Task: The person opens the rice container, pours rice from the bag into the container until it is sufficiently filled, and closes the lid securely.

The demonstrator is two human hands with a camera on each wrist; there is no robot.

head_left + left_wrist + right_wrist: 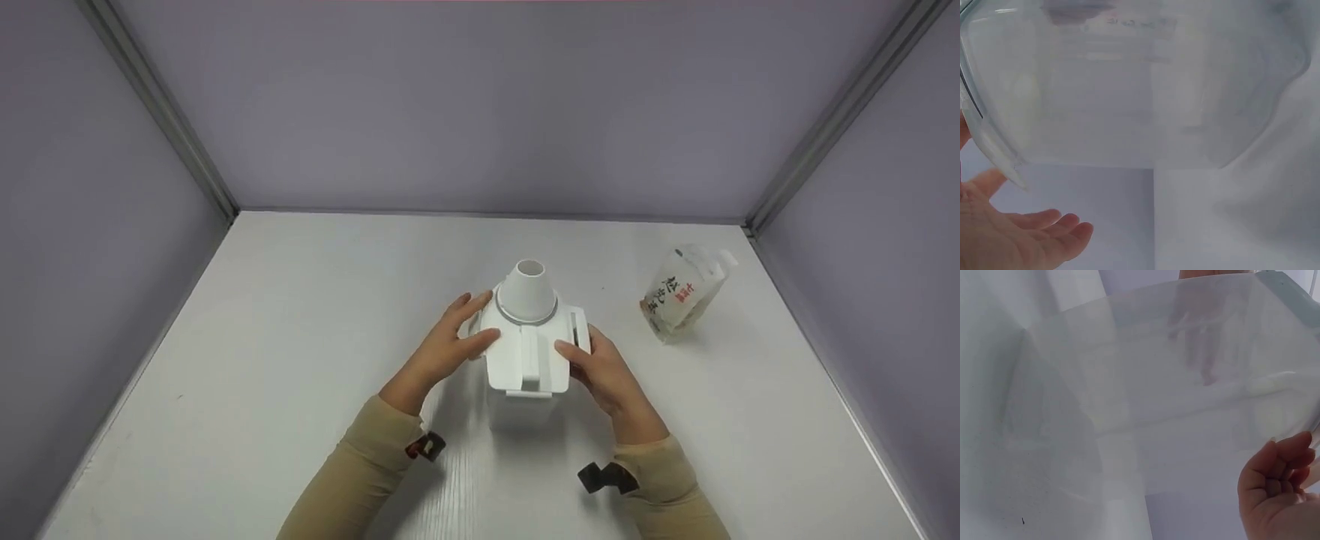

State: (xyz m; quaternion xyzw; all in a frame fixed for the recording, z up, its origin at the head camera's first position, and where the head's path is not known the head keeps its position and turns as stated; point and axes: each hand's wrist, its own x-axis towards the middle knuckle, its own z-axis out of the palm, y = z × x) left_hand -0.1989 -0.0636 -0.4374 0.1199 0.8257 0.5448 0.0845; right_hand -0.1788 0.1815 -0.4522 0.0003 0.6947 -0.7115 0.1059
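A translucent plastic storage container point(1100, 112) stands upright on the table, in the middle of the head view. Its white lid point(510, 367) bears a cone-shaped spout point(527, 292) with a round hole at the top. At the lid's left side my left hand point(442, 349) touches the edge with thumb and index finger; the other fingers stretch out loosely, as the left wrist view shows. My right hand point(604, 367) holds the lid's right side, thumb on top and fingers curled at the side piece. Through the clear wall in the right wrist view, the left hand's fingers show blurred.
To the right stands a tilted, partly clear pouch point(682, 292) with black and red lettering. The white table point(300, 322) is bounded by a grey back wall point(480, 112) and side walls. Black wrist mounts point(607, 478) sit on the tan sleeves.
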